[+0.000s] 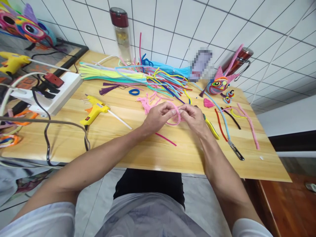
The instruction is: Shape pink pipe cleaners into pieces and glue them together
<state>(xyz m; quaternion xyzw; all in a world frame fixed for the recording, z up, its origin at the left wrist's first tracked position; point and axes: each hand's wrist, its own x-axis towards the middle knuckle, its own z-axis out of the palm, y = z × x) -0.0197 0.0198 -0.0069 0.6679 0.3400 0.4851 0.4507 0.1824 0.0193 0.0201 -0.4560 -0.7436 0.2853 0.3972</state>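
Observation:
Both hands meet over the middle of the wooden table, pinching a pink pipe cleaner (pixel 174 123) bent into a loop. My left hand (pixel 160 115) is closed on its left side, thumb against fingers. On the right, my right hand (pixel 192 117) pinches the same piece, its fingertips almost touching the left ones. Just behind my left hand lies a bunch of curled pink pieces (pixel 145 103). A magenta stick (pixel 166 139) rests on the table in front of the hands. Yellow-handled pliers (pixel 211 127) lie beside my right hand, partly hidden by it.
Bundled pipe cleaners (pixel 113 73) lie along the back, near a glass bottle (pixel 122 38). A yellow glue gun (pixel 95 110) and white power strip (pixel 59 95) are left, with cables. At right are a colourful fish figure (pixel 218 86), small snips (pixel 236 151) and a red flask (pixel 238 62).

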